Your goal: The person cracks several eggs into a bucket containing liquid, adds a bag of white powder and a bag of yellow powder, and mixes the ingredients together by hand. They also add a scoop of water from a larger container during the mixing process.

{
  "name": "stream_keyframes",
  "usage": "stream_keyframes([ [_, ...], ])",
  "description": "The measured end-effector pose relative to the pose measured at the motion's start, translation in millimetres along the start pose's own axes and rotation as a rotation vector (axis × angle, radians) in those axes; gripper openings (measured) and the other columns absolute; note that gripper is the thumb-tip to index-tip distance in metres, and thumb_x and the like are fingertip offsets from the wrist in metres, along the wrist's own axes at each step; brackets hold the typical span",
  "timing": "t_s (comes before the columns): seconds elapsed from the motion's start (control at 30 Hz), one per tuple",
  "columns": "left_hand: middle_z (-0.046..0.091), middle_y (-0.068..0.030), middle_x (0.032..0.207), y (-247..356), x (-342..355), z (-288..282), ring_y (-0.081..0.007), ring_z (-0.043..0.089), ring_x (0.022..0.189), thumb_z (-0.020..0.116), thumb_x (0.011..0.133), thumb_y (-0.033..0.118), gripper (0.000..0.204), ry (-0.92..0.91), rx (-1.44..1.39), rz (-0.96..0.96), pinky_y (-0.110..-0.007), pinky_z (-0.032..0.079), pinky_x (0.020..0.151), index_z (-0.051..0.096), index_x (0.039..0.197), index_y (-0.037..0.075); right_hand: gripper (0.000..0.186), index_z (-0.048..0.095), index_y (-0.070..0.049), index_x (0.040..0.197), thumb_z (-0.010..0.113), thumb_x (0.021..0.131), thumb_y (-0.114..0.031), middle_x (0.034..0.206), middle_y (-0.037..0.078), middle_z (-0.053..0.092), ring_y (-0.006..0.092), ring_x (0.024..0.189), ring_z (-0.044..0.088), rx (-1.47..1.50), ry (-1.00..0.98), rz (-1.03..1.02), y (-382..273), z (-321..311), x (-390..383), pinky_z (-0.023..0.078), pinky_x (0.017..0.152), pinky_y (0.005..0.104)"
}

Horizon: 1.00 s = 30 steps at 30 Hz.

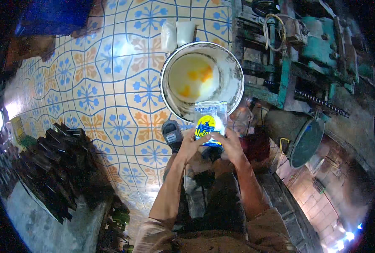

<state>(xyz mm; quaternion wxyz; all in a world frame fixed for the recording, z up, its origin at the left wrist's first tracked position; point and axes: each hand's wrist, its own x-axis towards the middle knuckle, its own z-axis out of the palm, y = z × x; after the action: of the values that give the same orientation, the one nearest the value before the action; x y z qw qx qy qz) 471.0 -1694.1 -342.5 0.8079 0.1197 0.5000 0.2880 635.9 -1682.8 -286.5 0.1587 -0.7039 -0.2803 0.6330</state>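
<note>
A clear plastic packet of salt [211,121] with yellow and blue print stands between my hands, over the near rim of a large round pot. My left hand [189,147] pinches the packet's lower left side. On the opposite side my right hand [231,146] grips it, with the thumbs close together on its front. White, scuffed inner walls show in the pot [233,80]. At its bottom lie a pale substance [204,89] and several orange-yellow patches [202,75].
Two white-filled bags [185,33] stand behind the pot on patterned tiles [120,126]. Green machinery [318,42] with a chain occupies the right. A dark bucket [307,143] lies tilted below it. Stacked dark pieces [54,168] sit at left. My sandalled foot [172,133] is near the pot.
</note>
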Motion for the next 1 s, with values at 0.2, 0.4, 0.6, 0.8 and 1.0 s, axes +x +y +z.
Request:
stream_keyframes([
  [0.2, 0.069, -0.0029, 0.101, 0, 11, 6, -0.0103, 0.064, 0.089, 0.073, 0.085, 0.014, 0.026, -0.018, 0.008, -0.129, -0.026, 0.051, 0.081, 0.066, 0.108, 0.003, 0.044, 0.056, 0.001, 0.124, 0.067, 0.087, -0.021, 0.113, 0.009, 0.064, 0.0169, 0.101, 0.059, 0.209, -0.04, -0.112, 20, -8, 13, 0.046, 0.09, 0.0319],
  [0.4, 0.07, -0.0027, 0.094, -6, 18, 11, -0.01, 0.064, 0.08, 0.07, 0.088, 0.02, 0.024, 0.043, -0.026, -0.035, -0.025, 0.052, 0.072, 0.067, 0.105, 0.003, 0.043, 0.057, 0.001, 0.123, 0.065, 0.088, -0.023, 0.113, 0.01, 0.065, 0.0175, 0.101, 0.06, 0.228, 0.072, -0.083, 21, -9, 20, 0.045, 0.091, 0.0323],
  [0.6, 0.07, -0.0025, 0.09, 1, 26, 10, -0.0086, 0.063, 0.074, 0.07, 0.088, 0.023, 0.026, 0.069, 0.082, -0.11, -0.023, 0.05, 0.065, 0.067, 0.102, 0.002, 0.039, 0.062, 0.0, 0.118, 0.066, 0.087, -0.023, 0.109, 0.008, 0.066, 0.0152, 0.099, 0.06, 0.217, 0.05, 0.005, 15, -17, 25, 0.045, 0.09, 0.0315],
  [0.8, 0.07, -0.0028, 0.086, 4, 29, 5, -0.0078, 0.063, 0.069, 0.073, 0.085, 0.025, 0.028, 0.066, 0.193, -0.17, -0.023, 0.05, 0.058, 0.067, 0.1, 0.001, 0.041, 0.063, 0.001, 0.118, 0.066, 0.088, -0.027, 0.106, 0.008, 0.067, 0.0155, 0.096, 0.061, 0.322, 0.032, 0.077, 10, -18, 24, 0.045, 0.089, 0.0308],
  [1.0, 0.07, -0.0051, 0.09, 4, 32, 9, -0.0092, 0.064, 0.074, 0.073, 0.085, 0.021, 0.028, 0.083, -0.022, -0.185, -0.023, 0.051, 0.064, 0.066, 0.103, 0.001, 0.041, 0.063, 0.002, 0.116, 0.061, 0.091, -0.03, 0.103, 0.008, 0.068, 0.0149, 0.091, 0.062, 0.301, 0.11, 0.218, 15, -15, 35, 0.047, 0.084, 0.0303],
])
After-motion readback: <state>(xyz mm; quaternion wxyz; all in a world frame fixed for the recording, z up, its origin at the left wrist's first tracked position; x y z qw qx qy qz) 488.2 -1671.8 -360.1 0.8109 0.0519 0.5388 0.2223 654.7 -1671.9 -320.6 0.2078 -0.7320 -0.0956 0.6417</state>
